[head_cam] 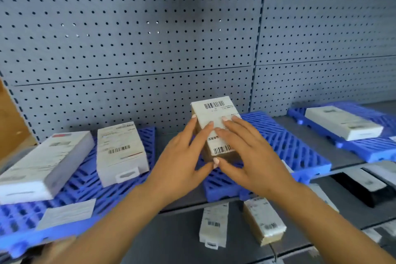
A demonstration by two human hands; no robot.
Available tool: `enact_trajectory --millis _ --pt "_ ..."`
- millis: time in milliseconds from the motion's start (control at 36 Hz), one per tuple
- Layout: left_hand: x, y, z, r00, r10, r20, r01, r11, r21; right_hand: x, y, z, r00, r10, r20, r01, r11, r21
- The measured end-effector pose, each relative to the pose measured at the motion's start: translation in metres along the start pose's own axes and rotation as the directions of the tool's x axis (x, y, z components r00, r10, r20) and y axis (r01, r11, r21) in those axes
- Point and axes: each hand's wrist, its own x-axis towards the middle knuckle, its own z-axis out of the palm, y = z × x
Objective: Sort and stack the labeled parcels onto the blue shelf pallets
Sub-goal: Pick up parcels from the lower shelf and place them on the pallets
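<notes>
Sorting in mid-course. The left hand (182,156) and right hand (246,152) are holding one labelled parcel (214,113) between them over the middle pallet (300,150). The left fingers are pressing its left side, the right fingers are lying across its label, and both thumbs are meeting at its near end. The parcel is tilting, far end raised; whether its near end is touching the pallet cannot be told. Done, by appearance: a large box (42,163), a smaller box (120,150) and a flat packet (66,213) are lying on the left pallet (81,186), side by side rather than stacked, and a right box (342,122) is lying on the far right pallet (364,148). Left, by appearance: a white parcel (214,225) and a brown parcel (264,221) are waiting on the lower shelf (171,238), with a dark parcel (360,186) further right. Progress is judged as partial, with setting down the held parcel as the step in hand
</notes>
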Motion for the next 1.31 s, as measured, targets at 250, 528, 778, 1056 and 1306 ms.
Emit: enact_trajectory --millis 250,528,778,1056,1306 --pt "0.040 0.017 0.040 0.989 -0.146 0.033 0.148 0.987 -0.061 0.015 0.076 0.009 0.989 -0.064 0.136 0.057 0.997 0.059" --pt "0.055 0.007 0.052 0.966 -0.257 0.025 0.254 0.964 0.073 0.026 0.108 0.018 0.965 -0.143 0.219 0.114 0.984 0.138" --pt "0.046 0.026 0.043 0.967 -0.250 -0.054 0.255 0.954 0.154 0.020 0.110 0.002 0.967 -0.170 0.188 0.151 0.982 0.113" --pt "-0.004 0.070 0.019 0.986 -0.142 -0.082 0.152 0.979 0.137 -0.041 0.073 -0.039 0.981 -0.110 0.160 0.102 0.993 0.057" --pt "-0.082 0.109 0.025 0.999 -0.049 -0.020 0.051 0.993 0.107 -0.132 0.019 -0.062 0.976 -0.053 0.211 0.057 0.998 -0.016"
